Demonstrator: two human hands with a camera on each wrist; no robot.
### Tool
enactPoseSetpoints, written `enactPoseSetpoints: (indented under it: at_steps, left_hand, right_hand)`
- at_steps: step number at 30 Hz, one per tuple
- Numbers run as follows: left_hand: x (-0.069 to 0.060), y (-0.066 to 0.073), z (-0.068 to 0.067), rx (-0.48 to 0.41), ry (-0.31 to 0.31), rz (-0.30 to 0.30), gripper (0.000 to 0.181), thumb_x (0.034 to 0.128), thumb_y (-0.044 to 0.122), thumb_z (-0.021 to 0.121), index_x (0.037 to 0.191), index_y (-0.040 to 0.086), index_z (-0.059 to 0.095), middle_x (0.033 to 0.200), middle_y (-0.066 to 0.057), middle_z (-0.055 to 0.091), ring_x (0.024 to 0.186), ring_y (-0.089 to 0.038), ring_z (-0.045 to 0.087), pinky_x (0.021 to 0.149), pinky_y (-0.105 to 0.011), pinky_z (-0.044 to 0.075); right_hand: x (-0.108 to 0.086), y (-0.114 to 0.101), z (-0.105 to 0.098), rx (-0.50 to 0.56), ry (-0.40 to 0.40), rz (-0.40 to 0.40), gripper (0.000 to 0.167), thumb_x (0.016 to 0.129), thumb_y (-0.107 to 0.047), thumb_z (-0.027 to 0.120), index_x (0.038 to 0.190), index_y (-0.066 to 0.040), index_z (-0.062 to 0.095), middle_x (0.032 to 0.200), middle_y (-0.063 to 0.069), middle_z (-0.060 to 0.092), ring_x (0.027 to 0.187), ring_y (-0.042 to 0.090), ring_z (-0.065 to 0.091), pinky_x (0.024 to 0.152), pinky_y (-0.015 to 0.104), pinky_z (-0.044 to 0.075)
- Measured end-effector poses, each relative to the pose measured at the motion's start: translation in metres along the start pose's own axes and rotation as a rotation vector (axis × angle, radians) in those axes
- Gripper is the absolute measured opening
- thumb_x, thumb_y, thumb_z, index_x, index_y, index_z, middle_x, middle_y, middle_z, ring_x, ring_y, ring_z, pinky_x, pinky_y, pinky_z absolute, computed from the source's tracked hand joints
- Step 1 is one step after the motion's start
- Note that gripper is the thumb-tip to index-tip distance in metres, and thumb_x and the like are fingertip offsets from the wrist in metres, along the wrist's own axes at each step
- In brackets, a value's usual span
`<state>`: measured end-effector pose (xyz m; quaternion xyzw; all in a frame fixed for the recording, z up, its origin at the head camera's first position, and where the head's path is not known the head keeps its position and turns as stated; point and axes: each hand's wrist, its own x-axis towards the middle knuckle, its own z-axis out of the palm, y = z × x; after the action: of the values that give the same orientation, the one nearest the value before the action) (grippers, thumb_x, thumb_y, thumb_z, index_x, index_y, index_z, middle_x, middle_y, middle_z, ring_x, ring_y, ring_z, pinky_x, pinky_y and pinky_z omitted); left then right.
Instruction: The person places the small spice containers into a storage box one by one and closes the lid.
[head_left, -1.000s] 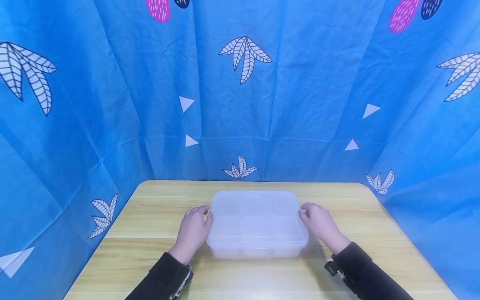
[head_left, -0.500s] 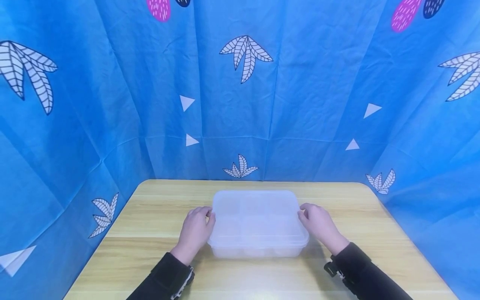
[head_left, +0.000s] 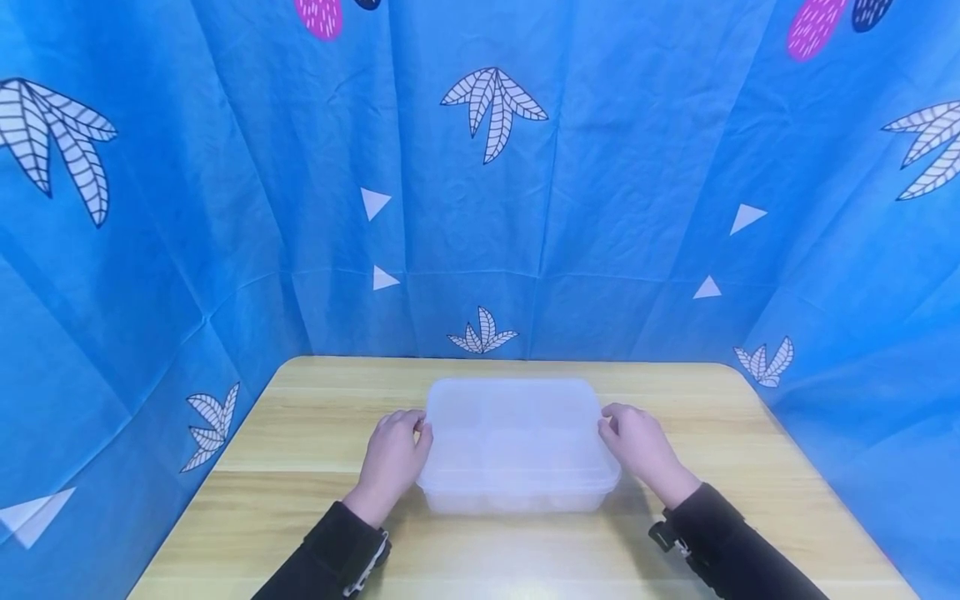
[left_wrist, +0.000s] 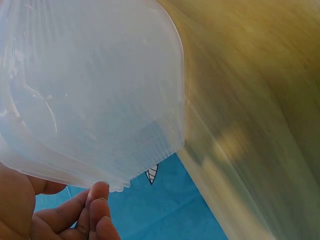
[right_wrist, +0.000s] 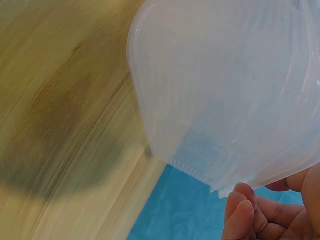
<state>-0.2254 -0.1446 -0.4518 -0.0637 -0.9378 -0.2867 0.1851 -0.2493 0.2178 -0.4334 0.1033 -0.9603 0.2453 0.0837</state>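
A translucent white plastic food container (head_left: 517, 502) with a fitted lid (head_left: 517, 433) sits on the wooden table in the head view. My left hand (head_left: 392, 454) is at the left side and my right hand (head_left: 643, 450) at the right side, both at the rim. In the left wrist view the fingertips (left_wrist: 100, 192) curl against the rim's edge, the thumb partly behind it. Likewise, the right wrist view has curled fingertips (right_wrist: 243, 192) touching the rim of the container (right_wrist: 220, 100). Whatever the container holds is too cloudy to make out.
The light wooden table (head_left: 315, 442) has rounded far corners. A blue curtain (head_left: 600, 208) with printed leaves and triangles hangs behind it and along both sides. Dark sleeves with wrist straps cover both forearms.
My left hand has shifted slightly right, closer in against the container's edge. The right hand stays at its side. The whole head view has shifted a little.
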Motion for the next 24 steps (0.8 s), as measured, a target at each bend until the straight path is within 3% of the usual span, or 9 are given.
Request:
enactPoseSetpoints:
  at_steps: [9, 17, 24]
  left_hand:
    - [0.0001, 0.0003, 0.0004, 0.005, 0.001, -0.002, 0.03, 0.0973, 0.015, 0.06, 0.117, -0.006, 0.068, 0.1, -0.013, 0.071, 0.096, -0.031, 0.062, 0.083, -0.043, 0.054]
    - [-0.0015, -0.0001, 0.0005, -0.005, 0.032, -0.014, 0.03, 0.0974, 0.018, 0.06, 0.115, -0.004, 0.07, 0.1, -0.012, 0.07, 0.097, -0.031, 0.063, 0.084, -0.045, 0.054]
    - [-0.0021, -0.0031, 0.002, 0.0, 0.047, -0.014, 0.03, 0.097, 0.019, 0.061, 0.115, -0.004, 0.07, 0.101, -0.013, 0.07, 0.098, -0.033, 0.063, 0.084, -0.047, 0.053]
  right_hand:
    - [-0.0008, -0.0008, -0.0009, 0.003, -0.001, 0.001, 0.03, 0.095, -0.01, 0.057, 0.116, 0.01, 0.065, 0.062, 0.0, 0.049, 0.059, 0.016, 0.047, 0.067, 0.039, 0.05]
    - [-0.0012, 0.0021, -0.0001, 0.013, 0.019, -0.002, 0.028, 0.095, -0.01, 0.059, 0.114, 0.009, 0.067, 0.073, 0.005, 0.061, 0.064, 0.017, 0.052, 0.064, 0.038, 0.052]
    - [-0.0017, 0.004, 0.0008, 0.005, 0.027, -0.003, 0.028, 0.096, -0.011, 0.059, 0.114, 0.009, 0.067, 0.069, 0.002, 0.056, 0.063, 0.017, 0.051, 0.063, 0.038, 0.051]
